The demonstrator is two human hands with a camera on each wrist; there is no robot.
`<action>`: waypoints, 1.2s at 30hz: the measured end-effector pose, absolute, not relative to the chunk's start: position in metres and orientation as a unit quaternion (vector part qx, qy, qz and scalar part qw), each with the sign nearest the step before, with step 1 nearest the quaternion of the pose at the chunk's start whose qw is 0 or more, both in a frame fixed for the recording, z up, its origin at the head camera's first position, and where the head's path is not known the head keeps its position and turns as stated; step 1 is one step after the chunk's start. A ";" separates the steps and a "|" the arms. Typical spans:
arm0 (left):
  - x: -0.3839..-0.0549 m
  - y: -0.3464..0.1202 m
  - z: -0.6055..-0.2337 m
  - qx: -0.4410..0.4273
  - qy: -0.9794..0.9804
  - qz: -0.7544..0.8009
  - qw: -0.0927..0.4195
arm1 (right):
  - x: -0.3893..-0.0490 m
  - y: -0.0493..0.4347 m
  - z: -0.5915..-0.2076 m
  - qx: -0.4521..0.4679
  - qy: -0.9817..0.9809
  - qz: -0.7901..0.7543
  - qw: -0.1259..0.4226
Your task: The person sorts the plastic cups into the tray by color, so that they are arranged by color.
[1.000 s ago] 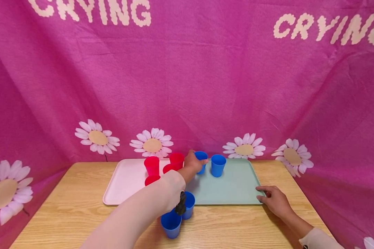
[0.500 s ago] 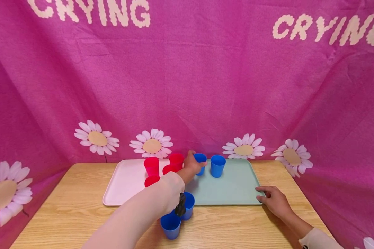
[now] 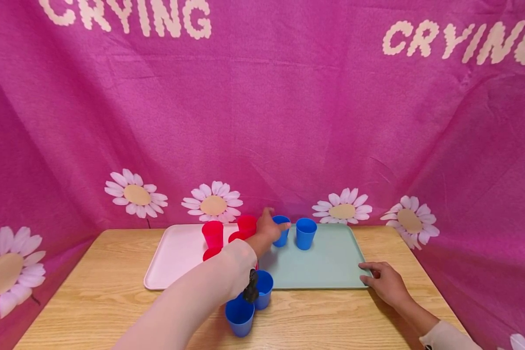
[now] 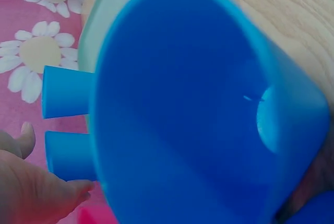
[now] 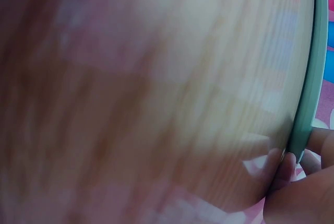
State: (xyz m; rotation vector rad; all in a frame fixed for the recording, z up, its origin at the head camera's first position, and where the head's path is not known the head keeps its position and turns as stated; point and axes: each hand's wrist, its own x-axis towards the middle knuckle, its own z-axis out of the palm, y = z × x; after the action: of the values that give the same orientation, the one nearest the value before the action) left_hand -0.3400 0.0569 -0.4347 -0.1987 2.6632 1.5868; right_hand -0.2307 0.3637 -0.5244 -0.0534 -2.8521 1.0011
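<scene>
My left hand (image 3: 268,230) is at the back of the green tray (image 3: 319,270), thumb and fingers spread apart beside an upright blue cup (image 3: 282,237). In the left wrist view, the thumb reaches along that cup (image 4: 70,155) and a fingertip stands off its far side. A second blue cup (image 3: 305,235) stands just to its right. My right hand (image 3: 387,283) pinches the tray's right edge near the front corner; the right wrist view shows thumb and fingers on either side of the rim (image 5: 308,93).
Left of the green tray, a pink tray (image 3: 168,265) holds several red cups (image 3: 213,235), partly hidden by my left arm. Two more blue cups, one nearer (image 3: 239,318) and one behind it (image 3: 264,290), stand on the wooden table (image 3: 315,321) below my left wrist. A pink curtain (image 3: 288,121) hangs behind.
My left hand has eased slightly left of the blue cup, and its fingers have spread off it. That cup has stayed in place. The right hand has not moved.
</scene>
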 end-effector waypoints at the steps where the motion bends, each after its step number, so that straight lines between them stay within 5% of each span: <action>1: -0.340 0.056 -0.433 -0.062 0.856 0.512 0.017 | -0.230 0.364 -0.524 -0.017 -0.942 0.331 0.059; 15: -0.333 0.043 -0.402 -0.009 0.850 0.526 0.008 | -0.231 0.363 -0.523 -0.016 -0.942 0.329 0.058; 36: -0.290 -0.022 -0.377 0.134 0.831 0.537 0.065 | -0.232 0.365 -0.526 -0.019 -0.943 0.327 0.058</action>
State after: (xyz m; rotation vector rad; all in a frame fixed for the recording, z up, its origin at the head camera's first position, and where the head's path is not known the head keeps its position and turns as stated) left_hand -0.2902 -0.0225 -0.3773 0.4031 2.5067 1.6203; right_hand -0.2315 0.3647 -0.5257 -0.0571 -2.8571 0.9910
